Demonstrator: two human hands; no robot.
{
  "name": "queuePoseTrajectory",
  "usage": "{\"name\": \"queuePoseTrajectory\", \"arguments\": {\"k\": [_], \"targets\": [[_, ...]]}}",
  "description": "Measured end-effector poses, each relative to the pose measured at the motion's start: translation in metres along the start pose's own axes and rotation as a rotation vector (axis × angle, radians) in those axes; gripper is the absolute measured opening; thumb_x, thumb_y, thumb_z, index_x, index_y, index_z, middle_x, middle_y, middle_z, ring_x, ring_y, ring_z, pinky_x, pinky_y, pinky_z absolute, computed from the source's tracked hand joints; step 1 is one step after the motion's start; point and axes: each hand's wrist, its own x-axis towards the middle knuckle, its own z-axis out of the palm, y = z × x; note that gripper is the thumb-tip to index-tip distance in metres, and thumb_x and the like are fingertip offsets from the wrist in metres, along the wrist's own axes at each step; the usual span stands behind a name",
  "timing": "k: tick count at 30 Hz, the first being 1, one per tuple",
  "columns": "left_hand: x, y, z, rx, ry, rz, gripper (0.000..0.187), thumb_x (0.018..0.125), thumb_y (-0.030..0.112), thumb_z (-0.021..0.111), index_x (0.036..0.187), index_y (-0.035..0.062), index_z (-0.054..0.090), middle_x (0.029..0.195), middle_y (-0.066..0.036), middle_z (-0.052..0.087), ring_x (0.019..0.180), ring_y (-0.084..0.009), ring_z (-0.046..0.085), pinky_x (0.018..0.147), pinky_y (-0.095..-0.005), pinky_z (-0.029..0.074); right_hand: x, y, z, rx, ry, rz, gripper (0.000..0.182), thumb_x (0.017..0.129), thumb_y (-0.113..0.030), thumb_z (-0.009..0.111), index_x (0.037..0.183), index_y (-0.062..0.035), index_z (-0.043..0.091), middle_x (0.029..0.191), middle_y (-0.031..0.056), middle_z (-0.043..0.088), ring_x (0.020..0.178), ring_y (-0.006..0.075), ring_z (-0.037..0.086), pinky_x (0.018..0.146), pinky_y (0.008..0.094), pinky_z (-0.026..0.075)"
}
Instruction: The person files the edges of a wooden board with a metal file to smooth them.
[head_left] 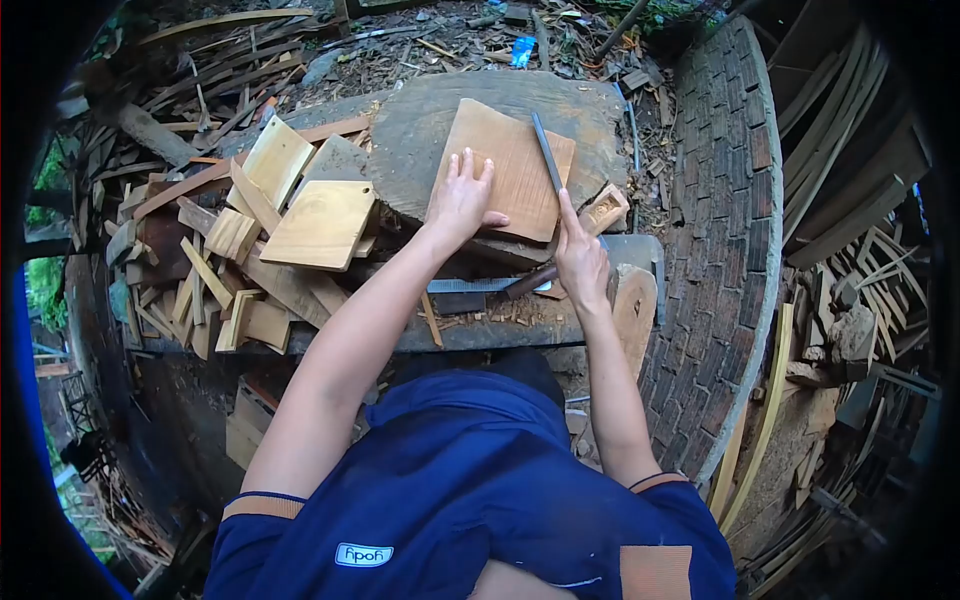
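Observation:
A flat reddish-brown wooden board (515, 175) lies on a large round wooden block (400, 120). My left hand (461, 200) rests on the board's left part, fingers spread and pointing away from me, thumb toward the right. My right hand (582, 258) is closed around the near end of a long, narrow, dark metal tool (545, 150), index finger stretched along it. The tool lies slantwise over the right part of the board, its far end near the board's top edge. Its handle is hidden in my right hand.
Pale boards (318, 225) and offcuts (230, 235) are piled on the left. A metal ruler (470, 285) lies on the bench below the block. On the right runs a low brick wall (715, 200), with wood strips (768, 410) beyond it.

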Motion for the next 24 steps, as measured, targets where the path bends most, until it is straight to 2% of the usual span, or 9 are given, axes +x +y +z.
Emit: {"name": "queuePoseTrajectory", "arguments": {"k": [6,13,18,21,24], "targets": [[0.001,0.000,-0.003,0.027,-0.003,0.022,0.097,0.065,0.055,0.077,0.139,0.0036,0.040,0.143,-0.034,0.033,0.131,-0.0497,0.036,0.108,-0.0461,0.037,0.065,0.000,0.003,-0.025,0.063,0.066,0.047,0.098,-0.025,0.042,0.145,-0.0323,0.037,0.083,0.0280,0.064,0.076,0.0454,0.063,0.069,0.0559,0.049],[0.000,0.000,-0.001,0.023,-0.002,0.001,0.096,0.067,0.055,0.075,0.140,0.0038,0.040,0.143,-0.034,0.033,0.132,-0.0489,0.035,0.107,-0.0456,0.037,0.003,-0.006,0.001,0.022,-0.011,0.077,0.047,0.098,-0.025,0.043,0.144,-0.0330,0.037,0.081,0.0271,0.064,0.076,0.0448,0.064,0.067,0.0554,0.049],[0.001,0.000,-0.004,0.040,-0.027,0.016,0.094,0.069,0.055,0.075,0.140,0.0041,0.040,0.144,-0.034,0.032,0.133,-0.0486,0.034,0.107,-0.0453,0.038,0.064,0.002,0.003,-0.011,0.056,0.067,0.045,0.100,-0.029,0.038,0.144,-0.0324,0.036,0.083,0.0280,0.064,0.075,0.0451,0.064,0.066,0.0542,0.050],[0.002,0.002,-0.007,0.051,-0.057,0.000,0.095,0.068,0.055,0.075,0.140,0.0043,0.040,0.144,-0.033,0.032,0.133,-0.0485,0.034,0.107,-0.0453,0.038,0.064,0.001,0.004,-0.017,0.096,0.047,0.045,0.100,-0.028,0.037,0.145,-0.0323,0.036,0.083,0.0279,0.064,0.075,0.0451,0.064,0.066,0.0541,0.050],[0.001,0.001,-0.004,0.042,-0.026,0.014,0.094,0.068,0.055,0.075,0.140,0.0043,0.040,0.143,-0.033,0.032,0.133,-0.0486,0.034,0.106,-0.0455,0.038,0.023,-0.003,0.006,-0.006,0.058,0.051,0.046,0.099,-0.026,0.039,0.144,-0.0336,0.037,0.079,0.0275,0.064,0.075,0.0445,0.065,0.066,0.0540,0.051]]}}
